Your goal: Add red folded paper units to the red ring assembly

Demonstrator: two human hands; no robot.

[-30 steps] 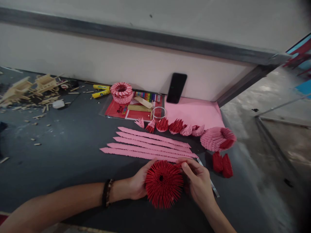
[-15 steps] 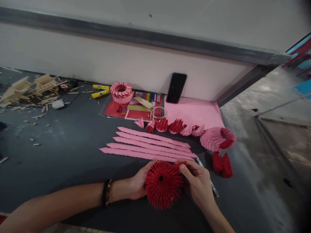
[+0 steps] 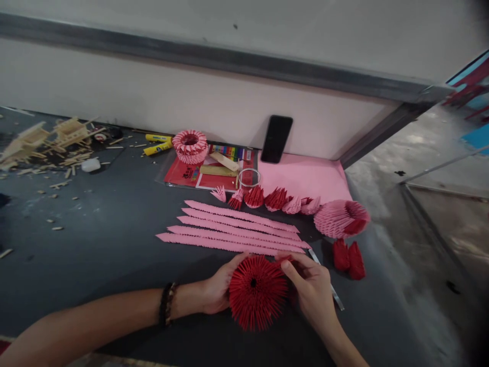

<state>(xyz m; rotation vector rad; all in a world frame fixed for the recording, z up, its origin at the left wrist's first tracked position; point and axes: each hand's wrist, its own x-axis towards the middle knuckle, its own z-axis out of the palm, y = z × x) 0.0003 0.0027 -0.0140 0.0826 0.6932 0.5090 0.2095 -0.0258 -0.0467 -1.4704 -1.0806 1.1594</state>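
A round red folded-paper piece (image 3: 258, 298), spiky all round with a small dark hole in its middle, is held over the dark table. My left hand (image 3: 221, 285) grips its left side, fingers behind it. At its upper right edge my right hand (image 3: 309, 280) pinches, thumb bent against the red paper; what exactly lies under the fingertips is hard to make out. Just beyond my hands lie several long pink folded-paper strips (image 3: 229, 232). Two red folded-paper bundles (image 3: 348, 259) rest to the right, near a pink folded-paper bowl shape (image 3: 340, 218).
Small pink and red paper clusters (image 3: 275, 199) form a row. Behind are a pink-and-red paper ring (image 3: 190, 146), a red packet (image 3: 179, 176), yellow glue sticks (image 3: 158, 148) and a leaning phone (image 3: 277, 138). A metal blade-like strip (image 3: 336, 295) lies by my right wrist. Wooden scraps (image 3: 72, 158) litter the left.
The red paper piece has tilted very slightly in my hands. Both hands keep nearly the same place and grip; the objects on the table have not moved.
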